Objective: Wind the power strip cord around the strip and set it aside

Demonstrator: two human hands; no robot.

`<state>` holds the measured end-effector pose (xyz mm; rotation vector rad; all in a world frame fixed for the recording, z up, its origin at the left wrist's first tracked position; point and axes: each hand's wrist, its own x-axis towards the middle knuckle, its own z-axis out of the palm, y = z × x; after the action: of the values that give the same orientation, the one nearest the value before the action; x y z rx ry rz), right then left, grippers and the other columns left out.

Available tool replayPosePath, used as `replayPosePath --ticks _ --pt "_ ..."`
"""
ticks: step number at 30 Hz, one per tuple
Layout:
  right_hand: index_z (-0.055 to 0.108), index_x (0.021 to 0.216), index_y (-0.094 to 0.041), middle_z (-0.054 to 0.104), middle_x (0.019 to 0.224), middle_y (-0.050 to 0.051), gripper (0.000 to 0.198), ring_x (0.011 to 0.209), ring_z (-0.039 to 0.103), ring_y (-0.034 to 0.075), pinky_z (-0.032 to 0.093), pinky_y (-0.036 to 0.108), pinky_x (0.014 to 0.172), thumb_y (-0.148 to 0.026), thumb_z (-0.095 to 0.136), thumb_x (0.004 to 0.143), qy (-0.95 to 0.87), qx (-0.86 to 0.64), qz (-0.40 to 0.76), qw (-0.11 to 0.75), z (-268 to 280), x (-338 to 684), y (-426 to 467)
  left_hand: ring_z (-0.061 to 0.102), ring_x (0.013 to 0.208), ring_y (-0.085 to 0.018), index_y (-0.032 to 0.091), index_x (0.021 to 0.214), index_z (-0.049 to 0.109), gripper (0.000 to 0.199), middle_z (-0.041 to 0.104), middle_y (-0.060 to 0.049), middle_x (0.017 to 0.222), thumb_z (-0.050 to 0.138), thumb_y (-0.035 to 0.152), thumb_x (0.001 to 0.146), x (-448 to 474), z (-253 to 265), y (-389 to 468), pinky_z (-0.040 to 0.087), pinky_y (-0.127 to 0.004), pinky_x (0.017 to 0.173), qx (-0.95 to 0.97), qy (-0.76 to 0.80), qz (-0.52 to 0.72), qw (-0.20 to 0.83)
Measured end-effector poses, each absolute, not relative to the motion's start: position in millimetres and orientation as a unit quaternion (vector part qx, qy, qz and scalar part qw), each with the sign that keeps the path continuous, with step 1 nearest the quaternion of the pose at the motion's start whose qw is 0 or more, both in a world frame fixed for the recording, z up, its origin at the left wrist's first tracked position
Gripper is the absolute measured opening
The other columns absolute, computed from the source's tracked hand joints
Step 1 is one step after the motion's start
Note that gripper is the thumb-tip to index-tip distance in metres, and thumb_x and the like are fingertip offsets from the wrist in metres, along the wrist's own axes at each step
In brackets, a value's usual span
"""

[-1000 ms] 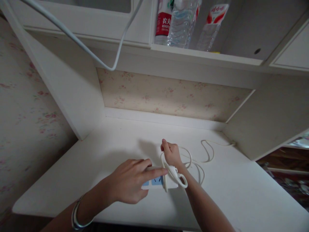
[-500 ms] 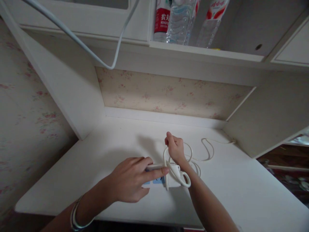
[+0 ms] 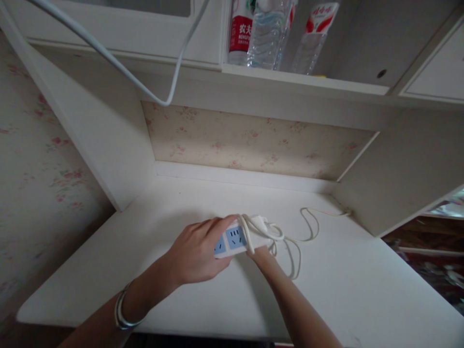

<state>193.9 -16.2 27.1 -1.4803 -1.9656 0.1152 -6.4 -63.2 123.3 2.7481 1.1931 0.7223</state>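
My left hand (image 3: 201, 249) is closed around the left end of a white power strip (image 3: 236, 240) with blue socket faces, holding it tilted above the desk. A white cord (image 3: 248, 232) is looped around the strip's right part, near a white plug-like piece (image 3: 258, 223). My right hand (image 3: 260, 254) reaches in beneath the strip's right end, close to where the cord passes under. Its fingers are hidden behind the strip, so I cannot see what they hold. A silver bracelet (image 3: 121, 309) circles my left wrist.
Loose cord (image 3: 299, 258) trails over the white desk (image 3: 326, 285) to the right side panel. Overhead, a shelf (image 3: 311, 83) holds several plastic bottles (image 3: 266, 36). A thick pale cable or tube (image 3: 168, 99) hangs at the upper left.
The power strip has turned so its sockets face me more, and it sits higher in view. My right hand has come down from above the strip to beneath it, its fingers now hidden.
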Motion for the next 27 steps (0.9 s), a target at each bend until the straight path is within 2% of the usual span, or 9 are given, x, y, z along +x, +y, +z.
replayPosePath --ticks 4,6,10,18,23,27 --pt "0.061 0.075 -0.020 0.065 0.065 0.006 0.035 0.060 0.057 0.017 0.035 0.027 0.058 -0.023 0.032 0.095 -0.769 -0.587 -0.020 0.252 24 182 -24 0.061 0.102 -0.024 0.028 0.145 0.011 0.078 0.059 -0.008 0.119 0.056 0.034 0.081 -1 119 -44 0.048 -0.035 0.087 0.843 0.484 0.236 -0.012" --pt "0.059 0.076 -0.019 0.065 0.066 0.004 0.036 0.058 0.056 0.015 0.032 0.027 0.059 -0.023 0.030 0.097 -0.789 -0.566 -0.057 0.231 28 178 -33 0.061 0.099 -0.023 0.029 0.146 0.014 0.073 0.060 -0.007 0.114 0.053 0.032 0.084 -2 115 -34 0.049 -0.032 0.083 0.823 0.524 0.216 -0.037" --pt "0.057 0.072 -0.019 0.062 0.061 0.002 0.035 0.055 0.053 0.014 0.028 0.029 0.061 -0.027 0.035 0.098 -0.820 -0.506 -0.108 0.243 42 179 -49 0.062 0.093 -0.023 0.030 0.145 0.021 0.068 0.060 -0.007 0.108 0.052 0.028 0.084 -4 106 -21 0.048 -0.031 0.077 0.794 0.582 0.168 -0.052" --pt "0.057 0.059 -0.017 0.056 0.050 0.003 0.036 0.047 0.046 0.011 0.023 0.030 0.055 -0.023 0.043 0.092 -0.849 -0.411 -0.190 0.272 69 198 -39 0.063 0.089 -0.023 0.025 0.143 0.026 0.068 0.063 -0.010 0.104 0.053 0.017 0.080 5 79 -19 0.048 -0.031 0.074 0.803 0.586 0.094 -0.062" --pt "0.060 0.059 -0.018 0.059 0.051 0.004 0.038 0.047 0.044 0.010 0.024 0.029 0.056 -0.028 0.042 0.092 -0.896 -0.338 -0.181 0.224 93 206 -10 0.065 0.085 -0.025 0.023 0.139 0.034 0.063 0.065 -0.011 0.102 0.051 0.012 0.079 12 75 -25 0.050 -0.035 0.072 0.826 0.559 0.059 -0.033" --pt "0.058 0.055 -0.018 0.056 0.049 0.003 0.043 0.045 0.039 0.010 0.026 0.029 0.059 -0.029 0.039 0.092 -0.907 -0.313 -0.193 0.204 109 208 13 0.065 0.089 -0.024 0.028 0.132 0.042 0.064 0.066 -0.007 0.102 0.055 0.009 0.072 13 85 -36 0.050 -0.036 0.075 0.871 0.490 0.034 0.023"
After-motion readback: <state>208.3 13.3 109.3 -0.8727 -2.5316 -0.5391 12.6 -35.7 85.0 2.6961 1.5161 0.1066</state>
